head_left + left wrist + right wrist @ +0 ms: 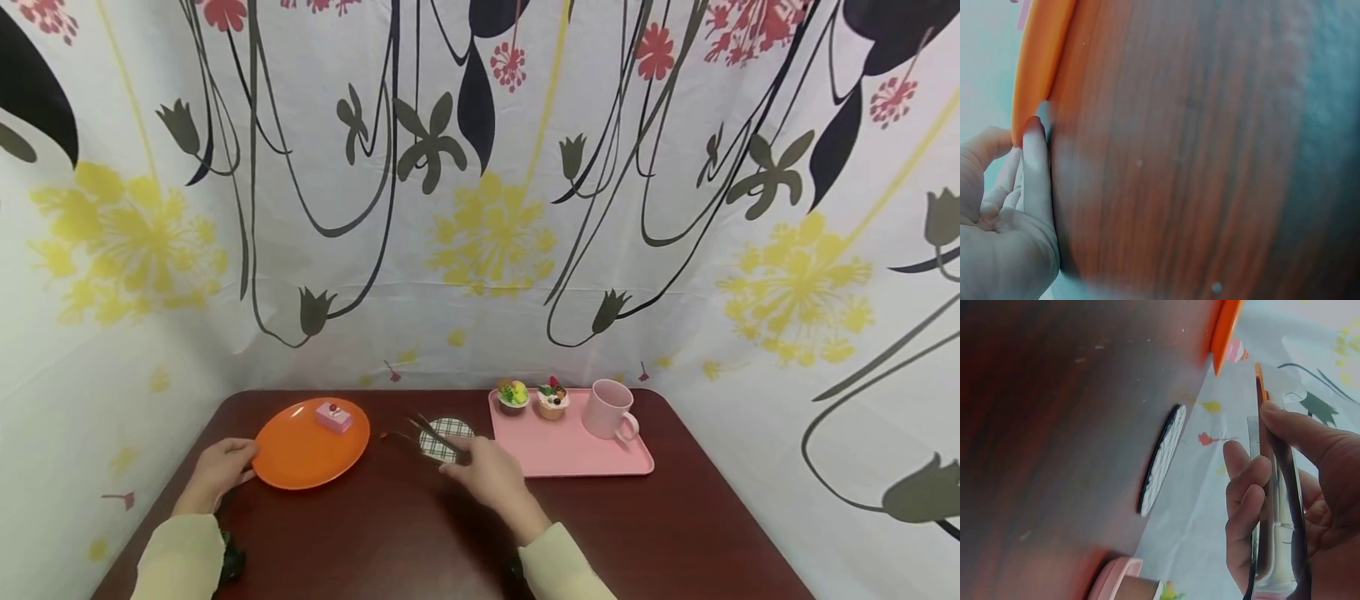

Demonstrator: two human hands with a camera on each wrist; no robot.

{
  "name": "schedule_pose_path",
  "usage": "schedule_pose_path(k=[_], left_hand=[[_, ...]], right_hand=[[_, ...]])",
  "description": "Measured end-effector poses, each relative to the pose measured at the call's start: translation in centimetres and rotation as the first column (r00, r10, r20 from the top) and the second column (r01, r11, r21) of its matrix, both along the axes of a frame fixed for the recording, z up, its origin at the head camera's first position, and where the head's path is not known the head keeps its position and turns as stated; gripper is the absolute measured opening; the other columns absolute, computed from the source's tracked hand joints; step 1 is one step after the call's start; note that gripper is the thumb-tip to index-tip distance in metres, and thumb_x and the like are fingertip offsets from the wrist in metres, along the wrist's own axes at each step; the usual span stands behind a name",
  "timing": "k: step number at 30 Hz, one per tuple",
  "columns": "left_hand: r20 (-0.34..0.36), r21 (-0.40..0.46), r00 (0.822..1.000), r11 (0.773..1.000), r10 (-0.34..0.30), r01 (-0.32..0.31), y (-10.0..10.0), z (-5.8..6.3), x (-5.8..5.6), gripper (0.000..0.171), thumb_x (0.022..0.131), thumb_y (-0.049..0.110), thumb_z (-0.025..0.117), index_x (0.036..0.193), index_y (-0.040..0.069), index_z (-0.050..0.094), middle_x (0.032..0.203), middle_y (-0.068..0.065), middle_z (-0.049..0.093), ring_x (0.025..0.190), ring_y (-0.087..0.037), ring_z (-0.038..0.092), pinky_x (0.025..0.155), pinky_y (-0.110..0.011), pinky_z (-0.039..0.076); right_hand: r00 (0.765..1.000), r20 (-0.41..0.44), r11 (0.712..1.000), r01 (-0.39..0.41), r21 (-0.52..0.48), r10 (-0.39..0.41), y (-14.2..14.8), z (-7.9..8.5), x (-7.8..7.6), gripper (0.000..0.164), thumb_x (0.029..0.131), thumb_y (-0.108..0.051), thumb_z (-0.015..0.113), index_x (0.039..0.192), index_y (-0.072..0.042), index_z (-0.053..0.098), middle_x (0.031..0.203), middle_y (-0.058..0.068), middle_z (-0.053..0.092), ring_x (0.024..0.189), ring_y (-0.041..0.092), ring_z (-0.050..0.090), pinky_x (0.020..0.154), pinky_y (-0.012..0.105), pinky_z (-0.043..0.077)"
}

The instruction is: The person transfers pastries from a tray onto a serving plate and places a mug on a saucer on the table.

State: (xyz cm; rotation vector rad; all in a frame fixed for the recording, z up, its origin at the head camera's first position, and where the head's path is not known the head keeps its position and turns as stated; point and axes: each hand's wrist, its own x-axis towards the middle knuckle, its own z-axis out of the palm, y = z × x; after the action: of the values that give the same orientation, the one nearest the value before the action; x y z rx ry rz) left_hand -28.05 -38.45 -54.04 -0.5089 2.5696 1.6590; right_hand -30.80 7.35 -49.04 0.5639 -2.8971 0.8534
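My left hand pinches the near left rim of an orange plate, with the thumb above and fingers beneath in the left wrist view. On the plate's far right part sits a small pink cake with a red topping. Metal tongs are held in my right hand, thumb on one arm and curled fingers on the other. Their tips point away to the left, apart, with nothing between them. In the head view the tongs overlap a round checked coaster.
At the back right a pink tray carries a pink mug and two cupcakes, one with green and yellow topping, one with berries. All stand on a dark brown table. A flower-printed curtain hangs behind it.
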Motion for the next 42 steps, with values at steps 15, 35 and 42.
schedule_pose_path(k=[15, 35, 42], left_hand=[[0.008, 0.045, 1.000, 0.999, -0.004, 0.004, -0.4, -0.4, -0.1, 0.067, 0.113, 0.037, 0.050, 0.156, -0.014, 0.039, 0.158, -0.038, 0.042, 0.128, -0.037, 0.066, 0.092, -0.032, 0.066], [0.020, 0.056, 1.000, 0.998, -0.007, 0.006, -0.1, 0.3, -0.3, 0.069, 0.115, 0.038, 0.047, 0.158, -0.015, 0.035, 0.160, -0.039, 0.038, 0.142, -0.049, 0.052, 0.097, -0.034, 0.065], [0.014, 0.044, 1.000, 0.999, -0.006, 0.005, -0.3, 0.5, 0.2, 0.068, 0.115, 0.037, 0.045, 0.157, -0.016, 0.035, 0.159, -0.040, 0.039, 0.142, -0.050, 0.052, 0.095, -0.033, 0.065]], right_hand=[[0.999, 0.017, 0.998, 0.039, -0.048, -0.038, 5.5, -0.4, 0.5, 0.042, 0.093, -0.041, 0.082, 0.131, -0.025, 0.078, 0.105, -0.005, 0.079, 0.087, 0.015, 0.066, 0.075, 0.040, 0.054], [0.968, 0.062, 0.970, 0.242, 0.003, -0.241, 12.3, -0.8, 0.9, 0.052, 0.092, -0.054, 0.080, 0.132, -0.020, 0.075, 0.121, 0.000, 0.079, 0.103, 0.021, 0.073, 0.085, 0.056, 0.060], [0.953, 0.082, 0.956, 0.288, 0.051, -0.292, 14.1, -1.2, 1.1, 0.052, 0.092, -0.058, 0.079, 0.131, -0.023, 0.075, 0.118, 0.000, 0.079, 0.097, 0.022, 0.073, 0.074, 0.055, 0.057]])
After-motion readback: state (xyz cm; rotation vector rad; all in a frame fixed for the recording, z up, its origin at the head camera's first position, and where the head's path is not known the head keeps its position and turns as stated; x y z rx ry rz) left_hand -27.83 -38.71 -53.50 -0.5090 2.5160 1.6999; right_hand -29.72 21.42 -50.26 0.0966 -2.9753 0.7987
